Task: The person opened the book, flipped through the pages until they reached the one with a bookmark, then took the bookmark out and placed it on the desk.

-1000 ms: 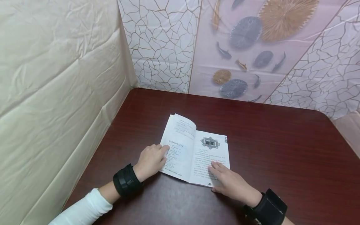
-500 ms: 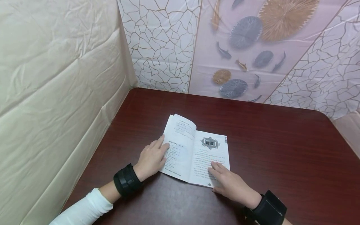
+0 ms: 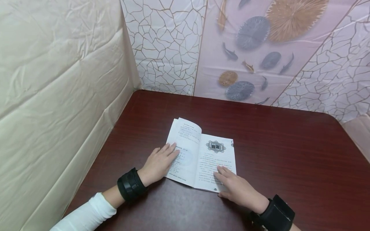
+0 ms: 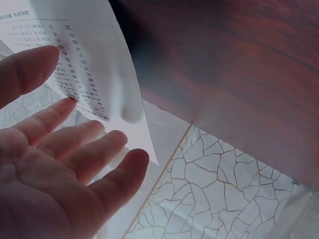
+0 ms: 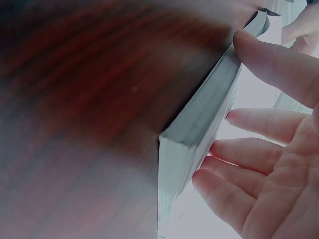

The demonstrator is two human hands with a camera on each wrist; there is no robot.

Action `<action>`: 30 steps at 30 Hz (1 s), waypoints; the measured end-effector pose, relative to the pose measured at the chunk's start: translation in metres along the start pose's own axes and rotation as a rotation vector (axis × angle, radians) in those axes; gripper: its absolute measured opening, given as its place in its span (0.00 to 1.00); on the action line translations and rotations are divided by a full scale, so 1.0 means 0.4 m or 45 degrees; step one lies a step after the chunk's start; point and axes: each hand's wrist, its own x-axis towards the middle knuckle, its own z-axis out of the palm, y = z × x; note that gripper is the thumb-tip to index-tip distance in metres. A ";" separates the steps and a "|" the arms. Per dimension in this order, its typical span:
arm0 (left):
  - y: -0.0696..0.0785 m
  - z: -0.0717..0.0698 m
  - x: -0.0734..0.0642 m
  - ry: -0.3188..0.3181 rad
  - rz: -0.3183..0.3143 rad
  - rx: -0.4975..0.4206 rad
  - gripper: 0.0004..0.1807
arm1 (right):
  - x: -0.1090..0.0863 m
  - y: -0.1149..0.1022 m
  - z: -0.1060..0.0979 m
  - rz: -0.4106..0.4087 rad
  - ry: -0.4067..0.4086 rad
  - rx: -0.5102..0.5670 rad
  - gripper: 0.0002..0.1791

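Observation:
An open book [image 3: 189, 160] with printed pages lies on the dark red table, a grey ornament heading its right page. My left hand [image 3: 157, 165] touches the outer side of the left page with spread, fairly straight fingers. In the left wrist view that page [image 4: 94, 59] lifts in a curve, with the thumb and fingertips against its printed face. The right hand [image 3: 240, 189] rests its fingers on the lower right page. Seen from the right wrist, its thumb touches the thick page block [image 5: 204, 114] at the edge, and the other fingers lie over the page.
The reddish-brown table [image 3: 289, 154] extends around the book. A cream cloth [image 3: 72, 96] hangs along the left side, and a patterned sheet [image 3: 240, 48] covers the back. Black bands [image 3: 131, 184] wrap both wrists.
The left fingers have spread and slid slightly right onto the left page, whose outer part has shifted a little. The right hand stays in place.

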 end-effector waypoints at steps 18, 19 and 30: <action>0.000 0.007 -0.007 -0.115 0.071 -0.016 0.27 | 0.002 -0.002 0.001 0.002 0.010 -0.023 0.33; 0.000 0.007 -0.007 -0.123 0.069 -0.013 0.27 | 0.002 -0.002 0.001 -0.003 0.012 -0.026 0.33; 0.002 0.011 -0.010 -0.095 0.081 -0.050 0.26 | 0.004 0.002 -0.005 -0.035 0.007 -0.031 0.32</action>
